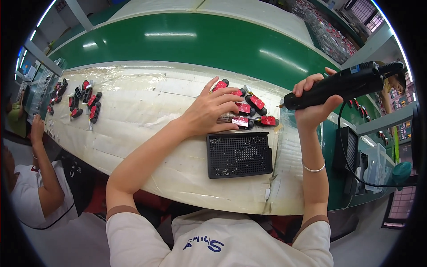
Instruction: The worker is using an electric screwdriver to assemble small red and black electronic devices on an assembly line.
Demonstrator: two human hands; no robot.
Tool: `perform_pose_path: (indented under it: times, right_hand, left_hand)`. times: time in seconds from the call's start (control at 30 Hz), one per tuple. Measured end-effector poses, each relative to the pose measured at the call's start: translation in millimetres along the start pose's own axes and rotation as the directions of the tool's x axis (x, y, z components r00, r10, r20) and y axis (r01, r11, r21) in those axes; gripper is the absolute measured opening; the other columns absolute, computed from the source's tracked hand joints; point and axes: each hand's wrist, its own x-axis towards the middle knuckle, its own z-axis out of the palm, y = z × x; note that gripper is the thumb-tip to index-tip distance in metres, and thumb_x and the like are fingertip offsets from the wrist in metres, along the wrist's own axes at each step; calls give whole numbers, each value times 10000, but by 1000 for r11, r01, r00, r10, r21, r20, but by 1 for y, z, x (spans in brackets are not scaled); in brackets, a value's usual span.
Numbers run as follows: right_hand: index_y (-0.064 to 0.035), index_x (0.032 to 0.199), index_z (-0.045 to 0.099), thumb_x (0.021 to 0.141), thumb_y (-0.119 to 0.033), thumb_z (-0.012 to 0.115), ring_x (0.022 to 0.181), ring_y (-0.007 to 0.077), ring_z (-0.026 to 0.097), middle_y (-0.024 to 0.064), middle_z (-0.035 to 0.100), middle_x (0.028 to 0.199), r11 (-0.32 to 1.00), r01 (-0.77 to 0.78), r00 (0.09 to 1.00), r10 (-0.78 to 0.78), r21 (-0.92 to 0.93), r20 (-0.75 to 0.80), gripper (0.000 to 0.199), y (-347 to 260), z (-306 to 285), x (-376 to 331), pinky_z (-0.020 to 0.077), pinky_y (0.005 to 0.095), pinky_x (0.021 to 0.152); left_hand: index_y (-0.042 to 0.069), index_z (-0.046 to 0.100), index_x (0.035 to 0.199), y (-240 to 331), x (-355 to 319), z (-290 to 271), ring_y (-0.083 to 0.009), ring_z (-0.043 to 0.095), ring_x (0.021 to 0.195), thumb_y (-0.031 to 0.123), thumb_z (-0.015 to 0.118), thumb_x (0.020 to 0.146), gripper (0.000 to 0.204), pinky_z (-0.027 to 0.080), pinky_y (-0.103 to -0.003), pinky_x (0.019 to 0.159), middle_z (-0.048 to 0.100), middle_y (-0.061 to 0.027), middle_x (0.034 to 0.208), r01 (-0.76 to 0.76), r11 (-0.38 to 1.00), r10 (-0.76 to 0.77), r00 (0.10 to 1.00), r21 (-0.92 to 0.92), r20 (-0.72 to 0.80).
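My right hand [311, 95] is wrapped around a thick black electric screwdriver [340, 86] held above the right end of the table. Its thin tip points left, toward a cluster of small black parts with red tops. My left hand [213, 109] lies spread over that cluster, its fingertips touching or just above the parts. Around its fingers are a red-topped part [255, 102] lying slantwise, another [268, 120] nearest the screwdriver, and one [220, 85] at the far side. Just below sits a black perforated tray [240, 174] with many tiny screws scattered over its grid.
More red-and-black parts [93, 107] lie in groups at the table's left. A green strip [169, 40] runs along the far side. To the right are a black box [346, 149], a clear plastic bin [378, 164] and a hanging cable [340, 129]. A co-worker's arm [46, 178] is at the left.
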Motion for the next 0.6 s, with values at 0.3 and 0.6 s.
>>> perform_pose_path:
  times: [0.3, 0.6]
  right_hand:
    - [-86, 1199, 336, 658, -847, 366, 500, 152, 454, 47, 418, 676, 976, -58, 990, 29, 210, 139, 934, -43, 23, -19, 400, 314, 503]
    - [-133, 1239, 341, 607, -867, 381, 501, 142, 454, 29, 419, 687, 937, -147, 938, 31, 316, 344, 970, -55, 20, -37, 416, 311, 507]
  left_hand:
    - [169, 644, 956, 0, -3, 0, -194, 437, 1224, 253, 683, 745, 230, 111, -522, 1104, 572, 15, 1188, -81, 996, 80, 997, 41, 22]
    - [18, 632, 904, 57, -6, -6, -237, 589, 958, 317, 661, 772, 327, 460, -362, 840, 623, -104, 1049, -300, 934, 305, 952, -193, -7]
